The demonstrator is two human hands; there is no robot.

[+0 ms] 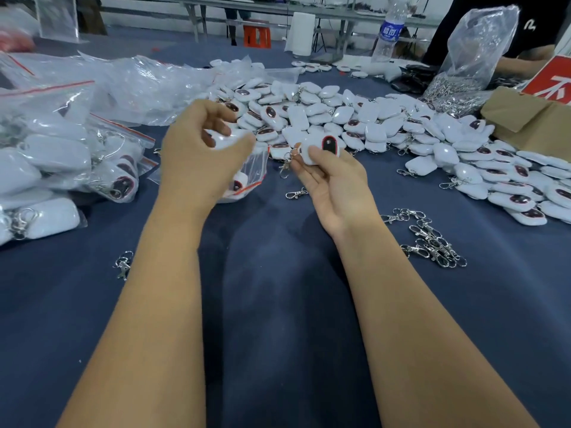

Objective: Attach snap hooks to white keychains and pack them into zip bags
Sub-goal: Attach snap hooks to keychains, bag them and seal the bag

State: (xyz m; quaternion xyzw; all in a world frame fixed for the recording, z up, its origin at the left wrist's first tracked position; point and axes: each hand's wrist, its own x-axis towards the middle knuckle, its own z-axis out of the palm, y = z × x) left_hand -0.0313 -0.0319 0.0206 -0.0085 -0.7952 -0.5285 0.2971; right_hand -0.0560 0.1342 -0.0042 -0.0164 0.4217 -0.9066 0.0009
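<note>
My left hand (197, 149) grips a white keychain (227, 139) above a small zip bag (247, 177) that lies on the blue cloth and holds at least one keychain. My right hand (327, 177), palm up, holds another white keychain (321, 149) with a dark oval face; a snap hook (285, 163) hangs from its left end. A large heap of white keychains (370, 125) spreads across the table beyond both hands. Loose snap hooks (432, 242) lie in a cluster to the right of my right forearm.
Filled zip bags (55, 168) are stacked at the left, with empty plastic bags (129, 81) behind them. A cardboard box (531, 118) and a clear bag of metal hooks (463, 72) stand at the far right, beside another person's arm (519, 61). A water bottle (389, 29) stands behind.
</note>
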